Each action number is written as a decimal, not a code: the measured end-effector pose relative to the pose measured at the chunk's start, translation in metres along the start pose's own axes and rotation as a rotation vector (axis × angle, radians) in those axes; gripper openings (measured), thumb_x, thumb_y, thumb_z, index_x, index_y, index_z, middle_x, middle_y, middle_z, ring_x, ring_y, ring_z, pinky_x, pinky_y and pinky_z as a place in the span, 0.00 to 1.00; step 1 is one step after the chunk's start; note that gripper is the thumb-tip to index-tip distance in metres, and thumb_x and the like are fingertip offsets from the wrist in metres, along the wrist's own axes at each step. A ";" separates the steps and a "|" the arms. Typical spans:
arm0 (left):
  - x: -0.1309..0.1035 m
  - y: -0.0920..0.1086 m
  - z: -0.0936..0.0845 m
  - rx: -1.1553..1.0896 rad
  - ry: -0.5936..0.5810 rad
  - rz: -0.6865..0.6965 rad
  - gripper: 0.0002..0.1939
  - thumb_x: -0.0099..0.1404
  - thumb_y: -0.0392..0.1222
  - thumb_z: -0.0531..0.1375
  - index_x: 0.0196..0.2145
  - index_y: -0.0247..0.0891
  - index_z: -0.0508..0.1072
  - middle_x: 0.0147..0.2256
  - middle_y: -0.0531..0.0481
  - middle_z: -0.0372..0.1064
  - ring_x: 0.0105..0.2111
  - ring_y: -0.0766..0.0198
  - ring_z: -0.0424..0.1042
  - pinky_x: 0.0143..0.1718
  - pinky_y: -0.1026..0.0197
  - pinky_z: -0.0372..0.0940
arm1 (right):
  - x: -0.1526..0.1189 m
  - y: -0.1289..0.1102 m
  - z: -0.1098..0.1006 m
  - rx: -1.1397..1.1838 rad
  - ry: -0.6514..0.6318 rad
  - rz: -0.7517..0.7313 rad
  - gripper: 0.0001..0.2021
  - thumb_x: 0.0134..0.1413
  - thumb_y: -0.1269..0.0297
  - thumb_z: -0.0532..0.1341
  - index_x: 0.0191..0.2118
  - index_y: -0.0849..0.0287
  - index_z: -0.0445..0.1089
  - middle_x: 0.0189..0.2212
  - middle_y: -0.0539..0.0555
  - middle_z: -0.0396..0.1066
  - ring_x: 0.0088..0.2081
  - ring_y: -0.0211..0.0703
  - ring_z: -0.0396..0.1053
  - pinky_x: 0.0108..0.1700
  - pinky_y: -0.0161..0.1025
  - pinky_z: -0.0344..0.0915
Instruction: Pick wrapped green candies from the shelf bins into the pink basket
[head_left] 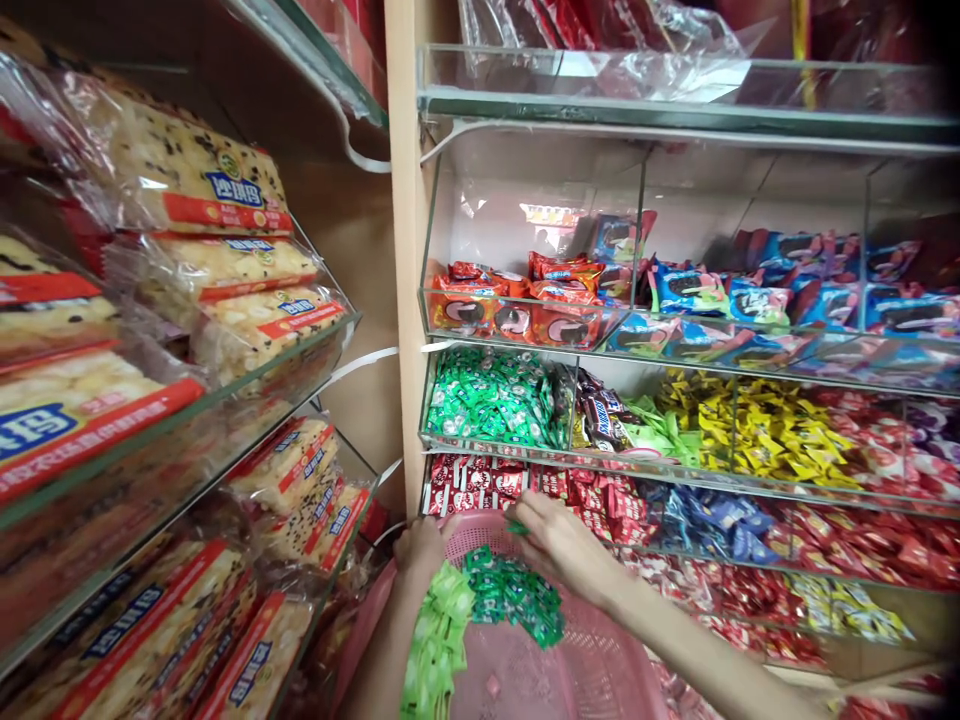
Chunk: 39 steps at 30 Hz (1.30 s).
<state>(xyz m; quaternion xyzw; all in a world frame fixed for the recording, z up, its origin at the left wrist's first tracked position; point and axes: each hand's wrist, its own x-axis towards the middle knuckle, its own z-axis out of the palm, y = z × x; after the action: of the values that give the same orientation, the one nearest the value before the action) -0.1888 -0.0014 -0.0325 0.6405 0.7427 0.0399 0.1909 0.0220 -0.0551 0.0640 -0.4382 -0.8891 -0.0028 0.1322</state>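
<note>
A pink plastic basket (607, 655) is in front of me at the bottom of the head view. My left hand (420, 548) is closed on its far left rim. Inside lie dark green wrapped candies (514, 595) in a heap. To their left is a pile of light green wrapped packets (436, 640), partly covered by my left forearm. Over the basket's far right side, my right hand (553, 545) has its fingers pinched together. A bit of green wrapper, seemingly a candy, shows at those fingertips.
Ahead, a clear-fronted shelf bin holds similar green candies (491, 395), beside yellow-wrapped candies (772, 425). Red packets (476, 485) fill the bin just behind the basket. A wooden post (405, 250) divides these shelves from the left ones, stacked with wrapped pastry bars (217, 190).
</note>
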 end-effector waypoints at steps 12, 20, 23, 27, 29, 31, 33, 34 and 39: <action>-0.002 0.000 -0.001 -0.011 -0.003 -0.003 0.39 0.63 0.66 0.37 0.42 0.33 0.75 0.42 0.33 0.73 0.43 0.45 0.72 0.40 0.52 0.63 | -0.023 0.002 0.080 -0.389 -0.326 0.289 0.22 0.45 0.87 0.52 0.45 0.66 0.69 0.43 0.67 0.71 0.37 0.48 0.74 0.34 0.37 0.69; -0.002 0.001 -0.003 -0.011 -0.008 0.004 0.38 0.63 0.65 0.37 0.42 0.33 0.75 0.43 0.33 0.72 0.44 0.45 0.71 0.41 0.52 0.63 | -0.026 0.005 0.085 -0.397 -0.357 0.314 0.26 0.45 0.90 0.49 0.49 0.66 0.68 0.44 0.66 0.71 0.37 0.45 0.75 0.32 0.33 0.71; -0.003 0.002 -0.005 -0.006 -0.015 0.001 0.38 0.63 0.65 0.38 0.42 0.33 0.74 0.43 0.33 0.72 0.44 0.46 0.71 0.41 0.53 0.63 | -0.027 0.006 0.085 -0.333 -0.335 0.336 0.25 0.44 0.89 0.49 0.47 0.66 0.69 0.43 0.66 0.72 0.36 0.46 0.75 0.33 0.34 0.71; -0.003 0.002 -0.005 -0.003 -0.026 -0.005 0.37 0.63 0.65 0.38 0.42 0.33 0.74 0.44 0.33 0.72 0.45 0.46 0.71 0.41 0.54 0.63 | -0.027 0.006 0.083 -0.315 -0.356 0.332 0.23 0.46 0.88 0.49 0.46 0.66 0.68 0.42 0.65 0.72 0.36 0.47 0.75 0.34 0.35 0.71; -0.002 0.002 -0.004 -0.003 -0.024 -0.006 0.38 0.63 0.65 0.38 0.43 0.33 0.74 0.44 0.33 0.72 0.45 0.46 0.71 0.40 0.54 0.62 | -0.027 0.005 0.082 -0.321 -0.387 0.350 0.23 0.48 0.88 0.49 0.47 0.65 0.68 0.42 0.64 0.72 0.36 0.46 0.75 0.34 0.34 0.70; -0.002 0.002 -0.004 -0.002 -0.020 -0.006 0.38 0.63 0.65 0.38 0.43 0.33 0.74 0.44 0.33 0.72 0.44 0.46 0.71 0.40 0.54 0.62 | -0.027 0.006 0.081 -0.322 -0.416 0.363 0.23 0.49 0.87 0.48 0.48 0.65 0.67 0.41 0.63 0.72 0.36 0.46 0.75 0.33 0.35 0.70; -0.002 0.002 -0.004 -0.001 -0.019 -0.002 0.38 0.63 0.65 0.38 0.43 0.33 0.74 0.44 0.32 0.72 0.44 0.46 0.71 0.40 0.54 0.62 | -0.027 0.006 0.081 -0.308 -0.436 0.356 0.23 0.49 0.87 0.48 0.49 0.66 0.67 0.42 0.63 0.72 0.37 0.47 0.74 0.34 0.36 0.69; -0.002 0.002 -0.004 0.000 -0.020 0.000 0.38 0.63 0.65 0.38 0.43 0.33 0.74 0.44 0.32 0.72 0.44 0.46 0.71 0.40 0.54 0.62 | -0.027 0.006 0.080 -0.295 -0.443 0.350 0.22 0.50 0.86 0.48 0.49 0.67 0.67 0.42 0.64 0.72 0.38 0.48 0.74 0.35 0.37 0.69; -0.004 0.003 -0.006 0.001 -0.022 0.007 0.38 0.63 0.64 0.38 0.43 0.32 0.74 0.43 0.32 0.72 0.44 0.44 0.71 0.41 0.52 0.63 | -0.026 0.004 0.072 -0.256 -0.440 0.346 0.18 0.53 0.80 0.54 0.50 0.67 0.66 0.43 0.63 0.72 0.40 0.49 0.73 0.39 0.37 0.68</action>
<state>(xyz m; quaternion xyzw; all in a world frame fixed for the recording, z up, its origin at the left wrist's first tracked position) -0.1879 -0.0034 -0.0258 0.6436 0.7384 0.0333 0.1986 0.0235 -0.0642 -0.0119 -0.5863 -0.8010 0.0026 -0.1212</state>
